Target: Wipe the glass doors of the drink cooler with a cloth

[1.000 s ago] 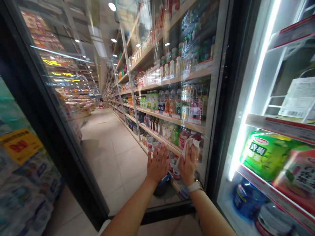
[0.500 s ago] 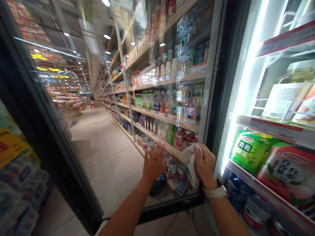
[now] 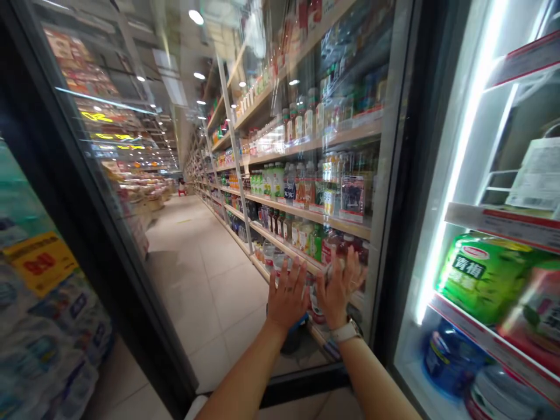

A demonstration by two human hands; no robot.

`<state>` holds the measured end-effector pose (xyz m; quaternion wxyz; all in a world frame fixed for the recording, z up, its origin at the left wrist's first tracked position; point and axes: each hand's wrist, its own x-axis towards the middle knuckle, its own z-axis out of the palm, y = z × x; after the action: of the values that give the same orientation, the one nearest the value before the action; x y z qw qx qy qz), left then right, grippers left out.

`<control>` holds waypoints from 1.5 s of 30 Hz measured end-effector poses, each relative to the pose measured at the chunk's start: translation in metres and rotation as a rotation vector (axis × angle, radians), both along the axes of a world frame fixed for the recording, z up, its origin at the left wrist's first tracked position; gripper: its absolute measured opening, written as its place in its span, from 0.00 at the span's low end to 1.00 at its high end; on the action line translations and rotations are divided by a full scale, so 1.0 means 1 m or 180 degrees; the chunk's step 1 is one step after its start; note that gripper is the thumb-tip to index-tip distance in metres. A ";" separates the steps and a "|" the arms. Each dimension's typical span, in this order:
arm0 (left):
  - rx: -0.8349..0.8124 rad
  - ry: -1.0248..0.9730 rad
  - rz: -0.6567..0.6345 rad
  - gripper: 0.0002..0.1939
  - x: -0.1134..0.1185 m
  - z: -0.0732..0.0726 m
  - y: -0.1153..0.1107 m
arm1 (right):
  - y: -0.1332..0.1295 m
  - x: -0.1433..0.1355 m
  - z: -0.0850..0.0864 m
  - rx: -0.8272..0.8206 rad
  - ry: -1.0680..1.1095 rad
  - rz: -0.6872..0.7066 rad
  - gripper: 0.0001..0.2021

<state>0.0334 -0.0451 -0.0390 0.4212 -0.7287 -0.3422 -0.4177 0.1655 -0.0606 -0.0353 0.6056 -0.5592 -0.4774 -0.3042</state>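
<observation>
The glass door (image 3: 196, 233) of a display cooler stands swung open in its black frame. My left hand (image 3: 287, 294) lies with fingers stretched out against the lower part of the pane. Just to its right, my right hand (image 3: 338, 291) is also on the glass, its fingers spread and a little blurred. A pale patch shows between the right fingers, but I cannot make out whether it is the white cloth; what is under that palm is hidden. A watch with a pale strap (image 3: 345, 332) is on my right wrist.
Lit cooler shelves (image 3: 503, 224) with a green pack (image 3: 485, 277) and bottles stand at the right. Behind the glass show bottle shelves (image 3: 306, 213) and a tiled aisle (image 3: 188, 251). A yellow price sign (image 3: 41, 262) hangs at the left.
My right hand has moved left from the door's edge and gone from gripping the white cloth to spread fingers; the cloth no longer shows clearly. The view has shifted slightly, moving the scene rightward.
</observation>
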 end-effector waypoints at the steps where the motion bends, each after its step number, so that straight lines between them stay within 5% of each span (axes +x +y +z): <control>1: 0.0000 0.0009 0.0004 0.36 0.000 0.000 0.001 | 0.000 -0.002 -0.001 -0.0049 -0.0068 -0.0002 0.27; 8: 0.0003 0.0003 -0.0070 0.37 -0.001 0.000 0.004 | 0.004 0.023 -0.010 0.0007 -0.0482 -0.0023 0.26; 13: -0.0008 0.0014 -0.0065 0.37 -0.001 0.000 0.006 | 0.007 0.041 -0.007 0.0113 -0.0138 -0.0124 0.27; 17: -0.0045 0.0023 -0.0021 0.38 -0.001 -0.004 0.011 | 0.007 0.020 -0.011 0.0099 0.0003 -0.0059 0.27; 21: -0.0027 0.0050 -0.0063 0.38 -0.002 -0.006 0.015 | 0.008 -0.007 -0.029 -0.0012 -0.0940 0.0299 0.28; 24: -0.0039 0.0076 -0.0086 0.37 -0.004 -0.005 0.016 | 0.010 0.001 -0.032 0.0067 -0.1315 0.0395 0.29; 31: 0.0038 0.0015 -0.0126 0.36 -0.001 0.000 0.014 | 0.010 0.053 -0.002 0.0469 -0.0003 -0.0031 0.29; 34: 0.0038 0.0024 -0.0093 0.35 -0.001 0.000 0.013 | 0.010 0.034 -0.007 0.0413 0.0016 0.0005 0.29; 40: 0.0070 0.0098 -0.0098 0.35 -0.003 0.000 0.012 | 0.011 -0.010 -0.034 0.0292 -0.1350 0.0462 0.26; 45: 0.0112 0.0061 -0.0053 0.34 -0.002 0.002 0.009 | 0.010 0.037 -0.016 0.0430 -0.0925 0.0171 0.26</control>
<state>0.0316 -0.0357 -0.0374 0.4337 -0.7280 -0.3247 -0.4201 0.2020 -0.0503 -0.0511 0.5743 -0.4544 -0.5533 -0.3970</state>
